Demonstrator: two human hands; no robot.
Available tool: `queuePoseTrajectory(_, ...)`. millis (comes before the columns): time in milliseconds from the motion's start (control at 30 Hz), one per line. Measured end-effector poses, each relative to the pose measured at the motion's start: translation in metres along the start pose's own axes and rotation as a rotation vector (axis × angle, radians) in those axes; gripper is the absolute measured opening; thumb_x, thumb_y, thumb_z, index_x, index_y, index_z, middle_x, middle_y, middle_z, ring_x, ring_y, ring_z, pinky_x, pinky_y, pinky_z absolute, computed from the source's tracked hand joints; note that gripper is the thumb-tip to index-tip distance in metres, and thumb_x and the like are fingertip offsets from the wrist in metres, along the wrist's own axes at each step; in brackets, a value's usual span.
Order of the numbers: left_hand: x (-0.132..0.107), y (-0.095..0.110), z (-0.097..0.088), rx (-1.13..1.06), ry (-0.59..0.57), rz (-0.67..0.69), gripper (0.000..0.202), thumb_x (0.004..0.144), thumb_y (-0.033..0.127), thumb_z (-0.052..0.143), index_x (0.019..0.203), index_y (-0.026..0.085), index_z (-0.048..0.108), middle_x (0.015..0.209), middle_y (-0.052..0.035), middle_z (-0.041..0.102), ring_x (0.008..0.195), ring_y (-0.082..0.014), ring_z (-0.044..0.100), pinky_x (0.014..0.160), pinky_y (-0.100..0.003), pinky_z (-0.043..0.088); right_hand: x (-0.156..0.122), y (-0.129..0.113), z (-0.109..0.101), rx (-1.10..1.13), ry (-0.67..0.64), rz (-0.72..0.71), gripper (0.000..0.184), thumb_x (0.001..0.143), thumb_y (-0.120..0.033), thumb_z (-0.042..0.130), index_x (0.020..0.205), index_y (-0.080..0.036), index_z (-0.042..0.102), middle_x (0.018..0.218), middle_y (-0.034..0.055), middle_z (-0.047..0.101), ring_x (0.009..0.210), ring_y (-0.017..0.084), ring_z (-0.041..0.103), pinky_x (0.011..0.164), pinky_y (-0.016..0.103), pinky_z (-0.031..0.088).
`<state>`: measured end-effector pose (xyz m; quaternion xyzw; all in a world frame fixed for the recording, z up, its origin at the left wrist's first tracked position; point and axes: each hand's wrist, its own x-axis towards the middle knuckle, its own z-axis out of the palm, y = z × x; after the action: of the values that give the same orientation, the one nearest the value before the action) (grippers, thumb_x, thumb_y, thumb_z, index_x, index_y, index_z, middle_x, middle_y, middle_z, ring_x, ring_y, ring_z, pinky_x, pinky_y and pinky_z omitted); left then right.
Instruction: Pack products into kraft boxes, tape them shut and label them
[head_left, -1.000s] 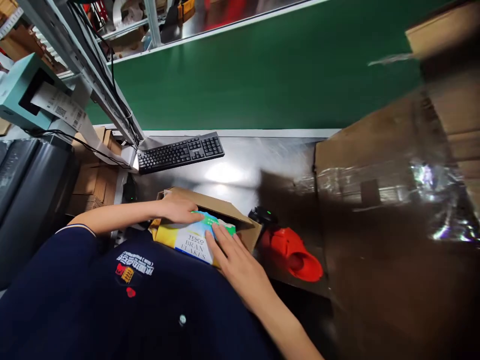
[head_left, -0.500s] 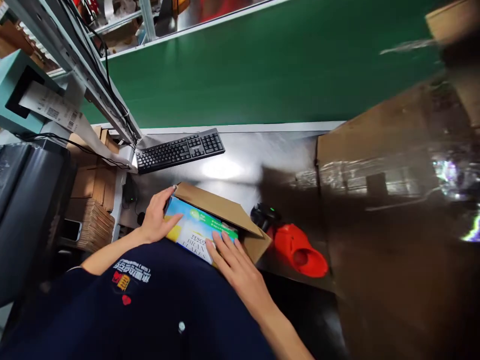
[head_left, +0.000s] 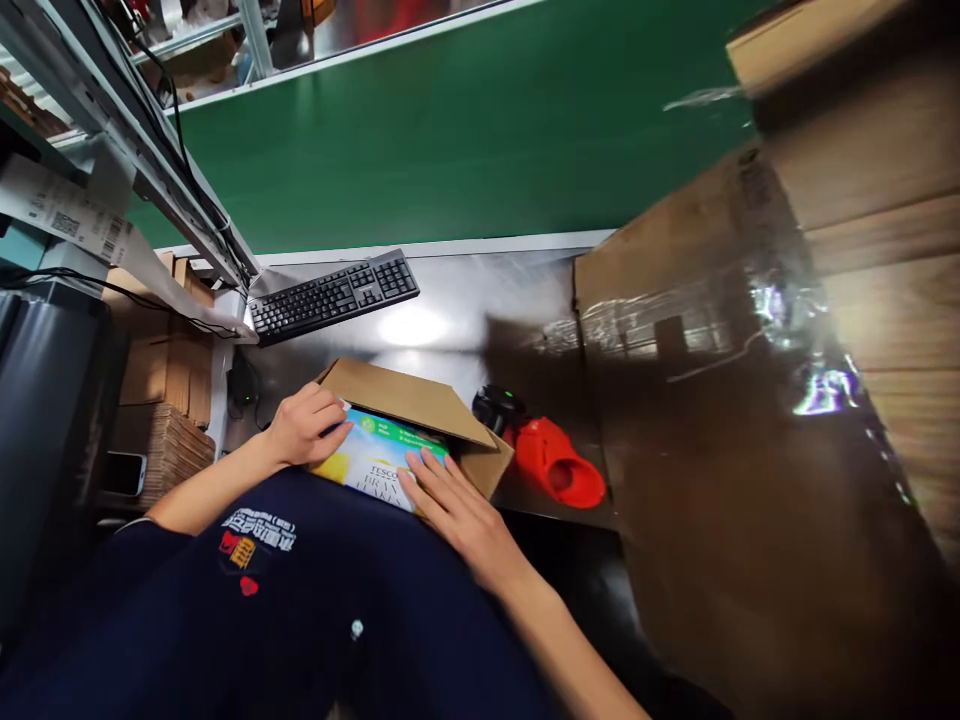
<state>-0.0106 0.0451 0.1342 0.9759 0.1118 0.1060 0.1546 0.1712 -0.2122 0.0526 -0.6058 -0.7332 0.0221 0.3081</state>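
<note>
at the bench edge, right hand lies flat on the cereal box; left hand half-curls, hold unclear.

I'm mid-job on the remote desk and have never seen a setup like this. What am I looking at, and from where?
There is no machine arm here: these are a person's bare hands, seen by one head-worn camera looking forward and down. The navy shirt below is the wearer's own. The left hand grips near the left end of a Tesco Bran Flakes packet; the right hand lies flat on its front. The packet sits at the opening of a cardboard box. On the metal table are a black keyboard and a red-and-black device, possibly a scanner.
</note>
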Motion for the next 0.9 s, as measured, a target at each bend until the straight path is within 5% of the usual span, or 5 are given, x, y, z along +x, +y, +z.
queuePoseTrajectory(200,-0.009,0.009,0.013,0.139,-0.197,-0.131,0.039,0.104,0.045,0.048,0.12,0.017,0.071,0.118,-0.0138,0.075,0.11,-0.0271,0.068,0.099,-0.044,0.056,0.008,0.004,-0.005,0.046,-0.14,0.08,0.077,0.097,-0.01,0.056,0.167,-0.021,0.027,0.162,0.0175,0.046,0.154,0.033,0.04,0.12,0.06,0.047)
queuePoseTrajectory(433,0.009,0.017,0.012,0.224,-0.382,-0.06,0.103,0.084,0.084,0.057,0.154,0.009,0.046,0.155,-0.0272,0.051,0.145,-0.0451,0.047,0.119,-0.057,0.039,0.052,0.054,-0.019,0.142,-0.298,0.207,0.062,0.1,-0.032,0.06,0.159,-0.02,0.045,0.156,0.0175,0.054,0.143,0.035,0.055,0.112,0.054,0.055)
queuePoseTrajectory(600,0.063,0.003,0.016,0.231,-0.549,-0.155,0.069,0.103,0.061,0.047,0.144,0.006,0.053,0.142,-0.0263,0.062,0.13,-0.0376,0.062,0.106,-0.046,0.052,0.126,0.074,-0.03,0.021,-0.658,0.401,0.048,0.094,-0.021,0.058,0.141,-0.011,0.059,0.144,0.0224,0.063,0.132,0.037,0.064,0.109,0.053,0.055)
queuePoseTrajectory(733,0.105,-0.015,0.02,0.123,-0.888,-0.235,0.062,0.104,0.054,0.047,0.146,0.008,0.052,0.139,-0.0233,0.066,0.116,-0.0325,0.071,0.095,-0.038,0.056,0.175,0.08,-0.022,-0.056,-0.962,0.504,0.046,0.089,-0.025,0.066,0.131,-0.008,0.064,0.128,0.0236,0.071,0.114,0.038,0.072,0.095,0.047,0.059)
queuePoseTrajectory(900,0.13,-0.028,0.027,0.079,-0.983,-0.266,0.058,0.101,0.05,0.055,0.145,0.013,0.056,0.141,-0.0201,0.067,0.119,-0.033,0.071,0.097,-0.04,0.056,0.191,0.117,-0.005,0.078,-1.033,0.49,0.046,0.083,-0.026,0.074,0.126,-0.01,0.069,0.126,0.0176,0.074,0.109,0.031,0.074,0.091,0.036,0.059)
